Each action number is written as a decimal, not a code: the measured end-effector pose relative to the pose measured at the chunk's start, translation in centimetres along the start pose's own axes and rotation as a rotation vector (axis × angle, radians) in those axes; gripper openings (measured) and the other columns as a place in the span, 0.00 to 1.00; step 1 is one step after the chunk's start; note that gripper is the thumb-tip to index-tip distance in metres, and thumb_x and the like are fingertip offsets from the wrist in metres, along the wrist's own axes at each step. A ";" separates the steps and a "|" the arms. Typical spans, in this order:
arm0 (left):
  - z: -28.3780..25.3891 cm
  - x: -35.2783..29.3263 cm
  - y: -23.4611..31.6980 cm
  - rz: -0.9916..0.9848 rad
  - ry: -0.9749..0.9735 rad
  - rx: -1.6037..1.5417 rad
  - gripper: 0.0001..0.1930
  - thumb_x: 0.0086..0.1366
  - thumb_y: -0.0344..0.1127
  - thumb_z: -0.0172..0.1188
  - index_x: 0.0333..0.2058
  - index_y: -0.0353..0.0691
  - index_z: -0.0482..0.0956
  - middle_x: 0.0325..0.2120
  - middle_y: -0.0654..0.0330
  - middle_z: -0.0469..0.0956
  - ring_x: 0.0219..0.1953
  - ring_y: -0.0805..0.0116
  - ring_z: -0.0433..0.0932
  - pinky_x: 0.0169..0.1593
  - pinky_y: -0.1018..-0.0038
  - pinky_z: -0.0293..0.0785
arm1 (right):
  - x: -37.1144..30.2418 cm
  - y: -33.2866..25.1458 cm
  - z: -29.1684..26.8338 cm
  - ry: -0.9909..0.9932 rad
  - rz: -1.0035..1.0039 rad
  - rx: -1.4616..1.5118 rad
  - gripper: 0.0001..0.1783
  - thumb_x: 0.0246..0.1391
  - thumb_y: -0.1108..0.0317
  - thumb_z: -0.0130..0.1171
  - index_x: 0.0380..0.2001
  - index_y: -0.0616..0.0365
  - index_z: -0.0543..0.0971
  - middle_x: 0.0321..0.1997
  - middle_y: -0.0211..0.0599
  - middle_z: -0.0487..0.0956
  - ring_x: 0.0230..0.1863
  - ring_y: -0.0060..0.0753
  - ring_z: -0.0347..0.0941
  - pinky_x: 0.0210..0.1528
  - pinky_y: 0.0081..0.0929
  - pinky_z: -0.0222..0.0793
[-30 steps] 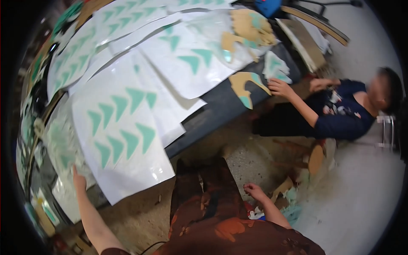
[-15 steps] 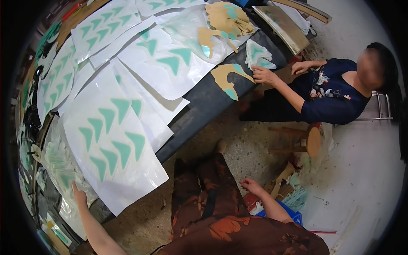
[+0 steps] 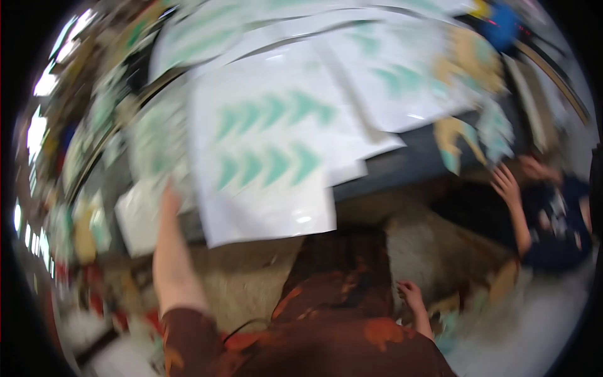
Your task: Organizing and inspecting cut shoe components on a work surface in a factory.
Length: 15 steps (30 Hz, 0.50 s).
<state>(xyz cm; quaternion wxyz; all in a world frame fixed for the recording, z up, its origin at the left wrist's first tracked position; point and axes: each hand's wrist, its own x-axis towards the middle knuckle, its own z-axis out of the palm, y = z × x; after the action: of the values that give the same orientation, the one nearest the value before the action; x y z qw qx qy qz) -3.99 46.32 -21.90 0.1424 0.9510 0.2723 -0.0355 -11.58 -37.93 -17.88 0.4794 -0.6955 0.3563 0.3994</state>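
Observation:
My left hand [image 3: 169,196] rests at the near end of a pile of thin whitish-green pieces [image 3: 154,141] in clear wrapping, on the table's left part. Motion smears its fingers, so their grip does not show. Just right of it lies a white sheet [image 3: 270,210] bearing two rows of green arrowhead-shaped pieces [image 3: 251,166]; its near edge hangs over the table edge. My right hand [image 3: 409,294] is low beside my right thigh, away from the table, fingers loosely bent and apart, holding nothing visible.
More white sheets with green shapes [image 3: 402,81] cover the dark table [image 3: 408,160]. Tan cut-outs [image 3: 455,135] and a whitish-green bundle [image 3: 496,132] lie at its right. A co-worker's hand [image 3: 505,183] is near them. Boards [image 3: 534,103] stand beyond.
The view has swung left and blurred, so the table sits further right. My left hand stays at the wrapped pile; the co-worker's hand has come away from the bundle.

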 end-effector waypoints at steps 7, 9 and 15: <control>-6.9 -3.9 10.7 -0.474 -0.121 0.156 0.33 0.51 0.28 0.44 0.59 0.54 0.54 0.40 0.44 0.73 0.44 0.47 0.71 0.45 0.57 0.67 | -0.3 -1.6 -0.5 -0.082 -0.002 -0.059 0.09 0.51 0.68 0.52 0.36 0.55 0.74 0.30 0.25 0.74 0.29 0.19 0.68 0.30 0.19 0.63; -7.4 -4.2 10.3 -0.502 -0.132 0.165 0.33 0.51 0.28 0.44 0.59 0.54 0.54 0.41 0.44 0.72 0.44 0.47 0.71 0.46 0.58 0.67 | -0.3 -2.6 -0.4 -0.086 0.001 -0.079 0.09 0.51 0.68 0.52 0.36 0.55 0.74 0.30 0.25 0.74 0.29 0.19 0.68 0.30 0.19 0.63; -5.6 -4.4 8.7 -0.436 -0.120 0.111 0.32 0.50 0.28 0.44 0.58 0.53 0.57 0.42 0.45 0.72 0.46 0.47 0.70 0.47 0.58 0.67 | 0.4 -4.3 -1.2 -0.053 -0.045 -0.124 0.09 0.51 0.68 0.53 0.37 0.56 0.74 0.31 0.27 0.74 0.29 0.20 0.68 0.30 0.19 0.64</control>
<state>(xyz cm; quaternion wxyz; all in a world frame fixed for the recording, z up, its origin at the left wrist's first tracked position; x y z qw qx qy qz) -3.19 38.61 -13.65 0.0949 0.8722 0.4600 -0.1367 -7.40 -37.89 -16.30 0.4536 -0.7208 0.3022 0.4282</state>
